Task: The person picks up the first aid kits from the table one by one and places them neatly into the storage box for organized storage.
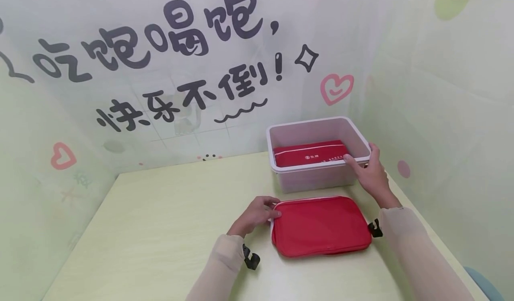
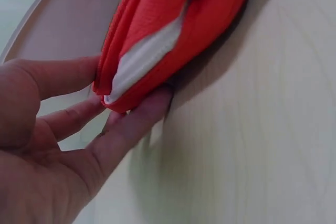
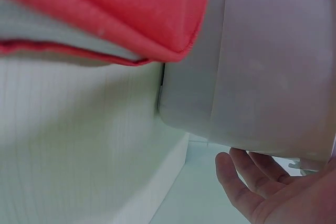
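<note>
A red zippered pouch (image 1: 321, 227) with a white edge lies flat on the table in front of the bin. My left hand (image 1: 259, 214) pinches its left corner, thumb on top and fingers beneath. In the left wrist view the pouch (image 2: 210, 19) shows a white strip along its side between the red edges. My right hand (image 1: 371, 173) grips the near right corner of a pale plastic bin (image 1: 317, 180), thumb over the rim. Its fingertips (image 3: 226, 166) show by the bin's outer wall in the right wrist view. Inside the bin is a red item (image 1: 309, 152) with white printing.
The pale wooden table (image 1: 160, 229) stretches to the left of the pouch. Printed fabric walls (image 1: 225, 135) enclose the table at the back and sides. Part of a blue rounded object (image 1: 482, 283) shows at the lower right, beyond the table edge.
</note>
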{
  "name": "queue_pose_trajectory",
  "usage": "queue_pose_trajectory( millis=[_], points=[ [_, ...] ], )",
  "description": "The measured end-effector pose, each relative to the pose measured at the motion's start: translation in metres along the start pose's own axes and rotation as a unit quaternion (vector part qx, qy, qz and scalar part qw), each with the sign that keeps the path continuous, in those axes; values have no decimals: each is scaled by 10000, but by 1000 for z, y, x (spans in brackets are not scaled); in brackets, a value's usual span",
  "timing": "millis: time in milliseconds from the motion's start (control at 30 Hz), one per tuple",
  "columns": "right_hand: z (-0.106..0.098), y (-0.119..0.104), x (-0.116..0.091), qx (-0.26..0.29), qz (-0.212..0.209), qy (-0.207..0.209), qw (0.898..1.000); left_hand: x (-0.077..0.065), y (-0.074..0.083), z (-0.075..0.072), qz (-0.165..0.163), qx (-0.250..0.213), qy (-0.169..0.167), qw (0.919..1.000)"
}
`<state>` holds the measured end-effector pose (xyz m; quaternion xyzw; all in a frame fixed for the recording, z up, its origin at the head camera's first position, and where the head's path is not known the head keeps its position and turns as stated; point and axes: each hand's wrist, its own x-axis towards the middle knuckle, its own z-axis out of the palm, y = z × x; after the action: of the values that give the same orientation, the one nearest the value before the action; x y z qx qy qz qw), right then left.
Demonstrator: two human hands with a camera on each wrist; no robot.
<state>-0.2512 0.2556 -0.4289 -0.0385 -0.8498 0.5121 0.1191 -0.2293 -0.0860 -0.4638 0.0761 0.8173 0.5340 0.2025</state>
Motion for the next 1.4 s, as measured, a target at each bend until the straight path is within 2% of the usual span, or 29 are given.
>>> queue_pose_trajectory(
  millis=[200, 400, 633, 900, 1400],
  points=[
    [0, 0, 0, -39, 15, 38, 10000, 0, -5, -4, 180, -228, 0, 9996],
    [0, -1, 0, -37, -21, 30, 10000, -3, -7, -9, 210, -454, -45, 9987],
    [2, -2, 0, -88, -79, 70, 9999, -4, -9, -17, 389, -853, 109, 9955],
    [1, -1, 0, -132, -46, 79, 9999, -8, -6, -32, 403, -892, 217, 9950],
    [1, 0, -1, -102, -12, 67, 9999, -20, -4, -54, 452, -1098, 43, 9929]
  ],
)
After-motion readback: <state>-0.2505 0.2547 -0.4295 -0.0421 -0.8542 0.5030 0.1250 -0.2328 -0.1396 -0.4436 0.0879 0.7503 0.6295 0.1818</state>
